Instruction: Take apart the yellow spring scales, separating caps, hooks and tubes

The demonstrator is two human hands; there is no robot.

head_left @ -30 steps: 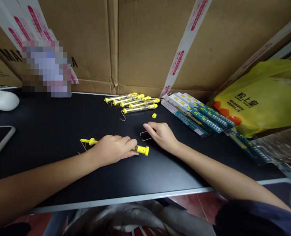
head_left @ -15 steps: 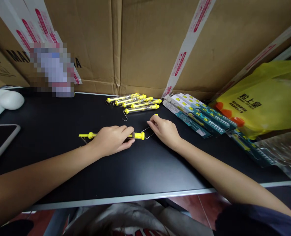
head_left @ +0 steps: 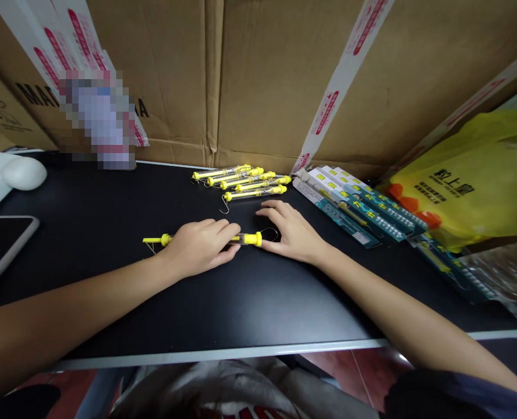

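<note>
On the black table [head_left: 250, 297] lies a clear tube with yellow ends [head_left: 250, 238], a spring-scale-like tool. My left hand [head_left: 197, 247] is closed over the middle of the tube and holds it flat on the table. The tube's thin yellow rod [head_left: 156, 239] sticks out to the left of that hand. My right hand [head_left: 291, 233] is at the tube's right yellow cap, thumb and fingers curled round a thin wire loop [head_left: 271, 234] there.
Several more yellow tubes [head_left: 243, 181] lie in a row behind my hands. Teal packaging boxes [head_left: 358, 203] are fanned at right, beside a yellow plastic bag [head_left: 472, 180]. A phone [head_left: 0, 244] and a white device [head_left: 20, 173] sit at left. Cardboard boxes [head_left: 262, 75] wall the back.
My left hand turned and slid the tube away from me, up to the right hand. My right hand brought the wire piece to the tube's right cap and now covers the small yellow cap.
</note>
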